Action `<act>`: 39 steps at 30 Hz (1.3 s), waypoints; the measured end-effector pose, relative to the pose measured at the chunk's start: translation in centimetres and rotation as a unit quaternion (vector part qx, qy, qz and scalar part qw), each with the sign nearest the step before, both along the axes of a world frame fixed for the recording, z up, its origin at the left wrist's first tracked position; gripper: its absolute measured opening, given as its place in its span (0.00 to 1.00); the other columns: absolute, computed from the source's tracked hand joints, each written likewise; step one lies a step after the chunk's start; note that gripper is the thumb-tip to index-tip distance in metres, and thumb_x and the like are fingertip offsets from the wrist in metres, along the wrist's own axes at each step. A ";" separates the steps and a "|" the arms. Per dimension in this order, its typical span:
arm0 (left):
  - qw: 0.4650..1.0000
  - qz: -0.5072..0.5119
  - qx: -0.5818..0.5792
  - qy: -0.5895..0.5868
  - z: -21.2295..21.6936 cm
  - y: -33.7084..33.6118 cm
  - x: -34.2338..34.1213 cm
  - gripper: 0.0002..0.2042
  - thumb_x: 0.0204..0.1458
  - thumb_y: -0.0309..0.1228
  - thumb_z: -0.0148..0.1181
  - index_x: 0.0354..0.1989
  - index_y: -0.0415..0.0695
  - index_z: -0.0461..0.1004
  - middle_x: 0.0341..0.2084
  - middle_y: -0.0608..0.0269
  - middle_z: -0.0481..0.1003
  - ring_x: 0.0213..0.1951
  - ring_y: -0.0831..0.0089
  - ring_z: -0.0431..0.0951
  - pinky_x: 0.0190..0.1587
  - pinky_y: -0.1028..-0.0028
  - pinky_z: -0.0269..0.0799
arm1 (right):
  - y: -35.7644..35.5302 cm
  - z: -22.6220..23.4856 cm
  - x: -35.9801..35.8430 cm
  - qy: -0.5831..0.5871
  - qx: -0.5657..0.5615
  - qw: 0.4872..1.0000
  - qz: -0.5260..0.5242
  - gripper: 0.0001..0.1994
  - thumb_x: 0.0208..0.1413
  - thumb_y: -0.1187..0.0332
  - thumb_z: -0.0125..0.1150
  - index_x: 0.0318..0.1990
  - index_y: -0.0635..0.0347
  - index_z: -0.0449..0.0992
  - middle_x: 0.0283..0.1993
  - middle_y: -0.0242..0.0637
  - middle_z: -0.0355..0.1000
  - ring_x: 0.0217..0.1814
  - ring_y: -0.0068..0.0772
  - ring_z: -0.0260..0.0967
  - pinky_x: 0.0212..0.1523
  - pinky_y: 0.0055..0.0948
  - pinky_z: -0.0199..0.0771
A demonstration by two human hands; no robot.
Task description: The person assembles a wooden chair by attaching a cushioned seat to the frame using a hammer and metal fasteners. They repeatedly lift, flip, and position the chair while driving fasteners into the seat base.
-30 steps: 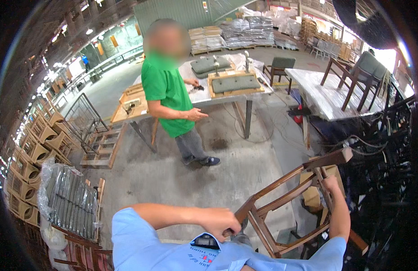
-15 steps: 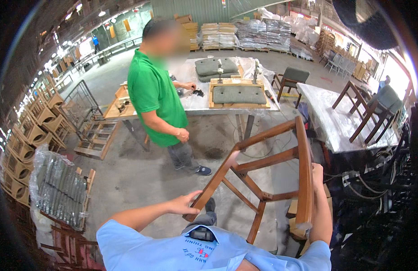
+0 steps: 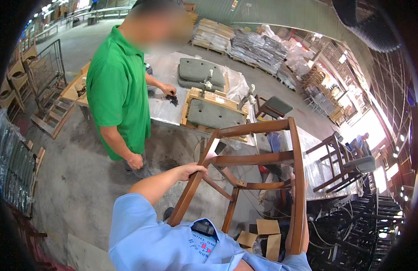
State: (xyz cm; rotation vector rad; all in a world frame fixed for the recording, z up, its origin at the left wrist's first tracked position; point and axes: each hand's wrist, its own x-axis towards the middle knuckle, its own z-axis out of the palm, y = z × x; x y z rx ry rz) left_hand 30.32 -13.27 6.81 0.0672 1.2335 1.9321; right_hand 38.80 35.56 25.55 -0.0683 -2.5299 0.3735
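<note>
Hand (L) [image 3: 191, 171] fwd, fingers [image 3: 200, 169] round chair frame [image 3: 298, 189]; R hand [image 3: 292, 183] part-hidden, grip unclear.

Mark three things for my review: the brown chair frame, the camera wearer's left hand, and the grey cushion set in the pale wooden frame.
Brown chair frame [image 3: 254, 158]: head view, middle of a crossbar.
Left hand [image 3: 192, 170]: head view, middle of the hand.
Grey cushion [image 3: 216, 114]: head view, middle of its upper face.
</note>
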 end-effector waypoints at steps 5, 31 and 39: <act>0.997 0.039 0.051 -0.033 2.9 2.3 -4.1 0.20 0.52 0.29 0.63 0.52 0.46 0.64 0.34 0.60 0.76 0.30 0.71 0.78 0.31 0.68 0.79 | 4.7 -3.4 -5.0 -0.074 -0.132 0.989 0.005 0.16 0.58 0.58 0.65 0.28 0.64 0.74 0.19 0.39 0.66 0.22 0.34 0.63 0.25 0.39 0.62; 0.940 0.199 -0.277 0.004 3.1 9.1 6.2 0.36 0.47 0.24 0.64 0.65 0.34 0.52 0.26 0.54 0.73 0.16 0.69 0.74 0.14 0.67 0.69 | 10.6 -36.8 1.6 -0.356 -0.432 0.793 0.241 0.16 0.59 0.60 0.66 0.25 0.61 0.71 0.25 0.35 0.69 0.30 0.27 0.64 0.32 0.34 0.69; 0.929 0.245 -0.273 -0.051 4.2 8.9 9.3 0.29 0.47 0.24 0.65 0.58 0.36 0.60 0.24 0.59 0.73 0.17 0.72 0.74 0.16 0.68 0.72 | 4.3 -37.0 -0.5 -0.407 -0.450 0.762 0.226 0.16 0.59 0.60 0.65 0.25 0.60 0.71 0.25 0.34 0.69 0.30 0.26 0.64 0.32 0.34 0.69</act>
